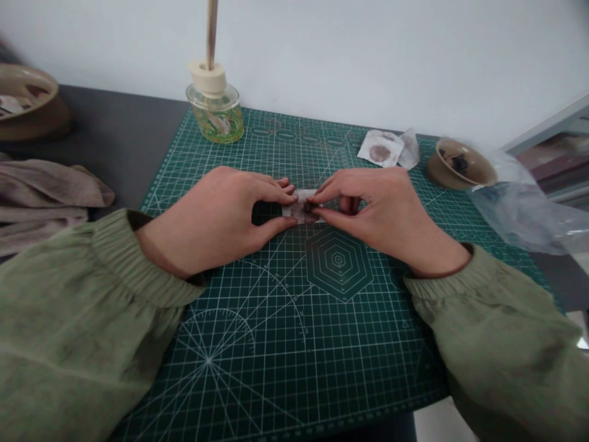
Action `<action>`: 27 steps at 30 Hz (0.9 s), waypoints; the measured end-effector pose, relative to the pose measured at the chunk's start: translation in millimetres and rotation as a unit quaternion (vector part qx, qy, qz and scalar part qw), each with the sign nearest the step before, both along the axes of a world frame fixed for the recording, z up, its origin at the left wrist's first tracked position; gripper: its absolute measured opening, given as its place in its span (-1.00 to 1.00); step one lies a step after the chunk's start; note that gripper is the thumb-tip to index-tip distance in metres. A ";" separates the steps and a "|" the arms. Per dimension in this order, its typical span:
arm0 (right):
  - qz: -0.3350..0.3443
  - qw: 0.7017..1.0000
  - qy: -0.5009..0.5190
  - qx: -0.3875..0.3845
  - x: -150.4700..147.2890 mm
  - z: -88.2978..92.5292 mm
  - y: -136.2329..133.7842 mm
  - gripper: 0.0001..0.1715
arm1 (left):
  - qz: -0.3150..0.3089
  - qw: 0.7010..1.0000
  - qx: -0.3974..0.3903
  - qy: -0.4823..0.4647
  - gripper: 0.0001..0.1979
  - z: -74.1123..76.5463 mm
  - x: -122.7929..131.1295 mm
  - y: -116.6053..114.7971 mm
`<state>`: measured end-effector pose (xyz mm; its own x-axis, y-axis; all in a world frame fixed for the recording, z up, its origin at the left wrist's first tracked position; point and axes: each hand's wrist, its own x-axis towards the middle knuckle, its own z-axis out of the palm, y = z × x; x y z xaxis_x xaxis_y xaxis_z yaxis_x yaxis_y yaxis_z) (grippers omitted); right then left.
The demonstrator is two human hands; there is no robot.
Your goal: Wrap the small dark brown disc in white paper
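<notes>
A small white paper-like pouch (301, 212) with brown stains lies on the green cutting mat (257, 288). The fingers and thumb of my left hand (211, 215) grip its left part from the far and near edges. Over its right part, my right hand (372, 205) is closed in a pinch, thumb against forefinger. Something dark shows at those fingertips; whether it is a loose bit or part of the stained pouch I cannot tell. Behind my right hand lie similar white pouches (381, 149), one with a round brown patch.
A reed diffuser bottle (216, 116) stands at the mat's back left. At right, a small brown bowl (444, 175) holds dark pieces beside a clear plastic bag (519, 215). A larger bowl (32, 126) and a crumpled cloth (50, 187) are at left. A wall rises behind.
</notes>
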<state>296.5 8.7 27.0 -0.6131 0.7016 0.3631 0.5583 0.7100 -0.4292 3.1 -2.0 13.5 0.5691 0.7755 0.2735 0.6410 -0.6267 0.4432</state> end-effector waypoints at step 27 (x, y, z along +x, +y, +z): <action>0.032 0.997 -0.035 0.066 -3.6 -1.5 -1.6 -0.79 | 0.004 1.000 -0.007 -0.003 -0.58 -1.2 -1.6 2.1</action>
